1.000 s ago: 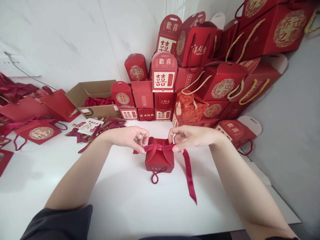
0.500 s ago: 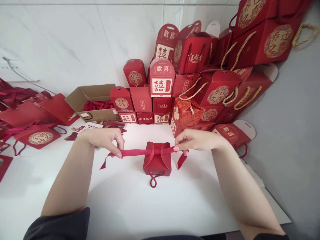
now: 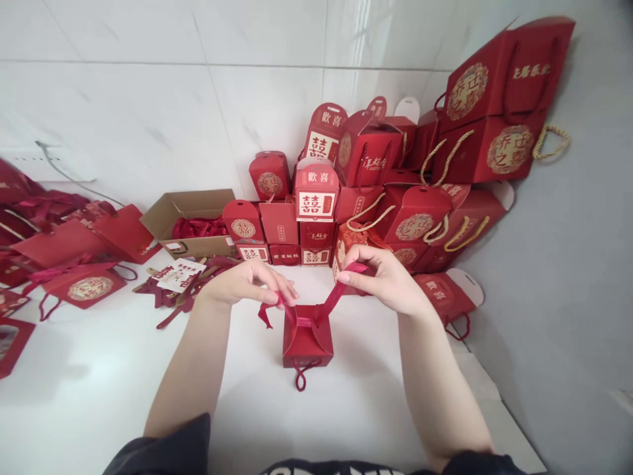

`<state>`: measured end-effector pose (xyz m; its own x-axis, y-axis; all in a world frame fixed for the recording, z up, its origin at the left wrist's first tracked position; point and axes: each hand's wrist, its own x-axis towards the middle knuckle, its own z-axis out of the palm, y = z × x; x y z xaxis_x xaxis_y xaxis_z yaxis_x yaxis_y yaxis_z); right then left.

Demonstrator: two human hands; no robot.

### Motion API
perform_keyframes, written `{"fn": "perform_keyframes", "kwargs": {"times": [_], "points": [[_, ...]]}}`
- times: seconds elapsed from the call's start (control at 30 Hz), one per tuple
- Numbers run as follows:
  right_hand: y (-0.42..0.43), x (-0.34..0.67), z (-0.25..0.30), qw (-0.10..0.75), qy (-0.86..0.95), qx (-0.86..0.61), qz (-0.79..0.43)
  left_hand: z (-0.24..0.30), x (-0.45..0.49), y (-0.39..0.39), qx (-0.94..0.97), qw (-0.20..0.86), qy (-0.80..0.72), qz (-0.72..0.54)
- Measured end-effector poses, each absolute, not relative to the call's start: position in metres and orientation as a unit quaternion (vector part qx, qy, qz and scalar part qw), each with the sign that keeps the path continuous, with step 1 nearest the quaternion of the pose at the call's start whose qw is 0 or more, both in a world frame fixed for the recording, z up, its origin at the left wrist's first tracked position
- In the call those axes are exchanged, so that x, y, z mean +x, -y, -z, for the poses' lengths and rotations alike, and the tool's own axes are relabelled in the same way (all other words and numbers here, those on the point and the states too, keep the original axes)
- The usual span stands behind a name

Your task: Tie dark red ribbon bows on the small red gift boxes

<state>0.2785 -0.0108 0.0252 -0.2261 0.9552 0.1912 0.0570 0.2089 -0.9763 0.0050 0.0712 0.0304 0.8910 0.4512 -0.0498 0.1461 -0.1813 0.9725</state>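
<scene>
A small red gift box (image 3: pixel 308 344) stands on the white table in front of me, with a dark red cord loop (image 3: pixel 300 378) hanging from its near side. A red ribbon (image 3: pixel 330 300) passes through the box's top flaps. My left hand (image 3: pixel 257 284) pinches one end of it just left of the box, and a loose tail dangles below the fingers. At the upper right of the box, my right hand (image 3: pixel 378 277) grips the other end between thumb and fingers, drawing it up at a slant.
Stacked red gift boxes (image 3: pixel 316 234) line the wall behind and to the right. An open cardboard carton (image 3: pixel 208 247) holds red ribbon. Cards (image 3: pixel 180 274) and tags lie left of my left forearm, with a red box (image 3: pixel 84 287) and more boxes farther left.
Both hands have risen and come inward. The ribbon, stretched level across the box before, now angles upward from its top on both sides. The view has tilted up.
</scene>
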Motion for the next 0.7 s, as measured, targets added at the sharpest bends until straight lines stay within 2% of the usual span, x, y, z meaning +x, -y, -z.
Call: {"fn": "perform_keyframes", "kwargs": {"times": [0.1,0.2,0.37,0.5,0.7], "points": [[0.011,0.269,-0.028,0.551,0.553,-0.393,-0.485,-0.039,0.02,-0.061,0.722,0.615,-0.253,-0.193],[0.011,0.26,-0.026,0.625,0.497,-0.363,-0.481,-0.041,0.037,-0.049,0.658,0.626,-0.277,-0.315],[0.013,0.241,-0.023,0.679,0.461,-0.373,-0.432,-0.04,0.067,-0.033,0.53,0.608,-0.292,-0.514],[0.017,0.231,-0.024,0.656,0.502,-0.403,-0.393,-0.038,0.08,-0.026,0.504,0.601,-0.302,-0.541],[0.024,0.234,-0.027,0.662,0.528,-0.408,-0.341,-0.035,0.089,-0.018,0.554,0.592,-0.296,-0.506]]}}
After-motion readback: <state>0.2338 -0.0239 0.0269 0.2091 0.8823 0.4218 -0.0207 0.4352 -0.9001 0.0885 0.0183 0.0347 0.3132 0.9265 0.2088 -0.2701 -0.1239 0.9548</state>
